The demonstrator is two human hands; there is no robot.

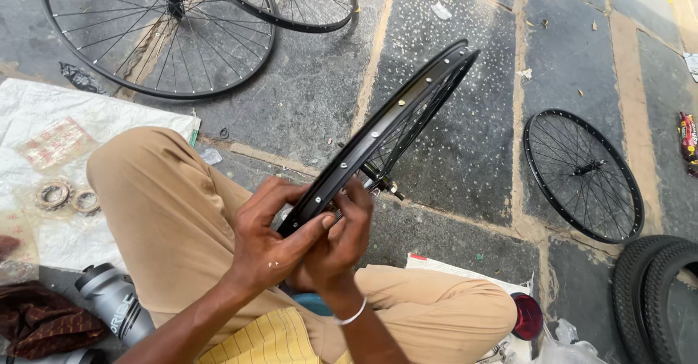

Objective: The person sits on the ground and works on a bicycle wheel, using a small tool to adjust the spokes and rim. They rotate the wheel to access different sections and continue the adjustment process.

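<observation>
Left hand point(270, 242) clamps black wheel rim point(378, 135) at its near edge, thumb on top; right hand point(342, 240) grips same spot from behind. Rim tilted over lap, stone floor point(465, 138) open beyond it

Black spoked bicycle wheel rim point(385, 128), seen edge-on, tilted upward to the right above the stone pavement point(305, 102). Small silver spoke holes dot its outer channel. Its lower end rests over the lap.
</observation>
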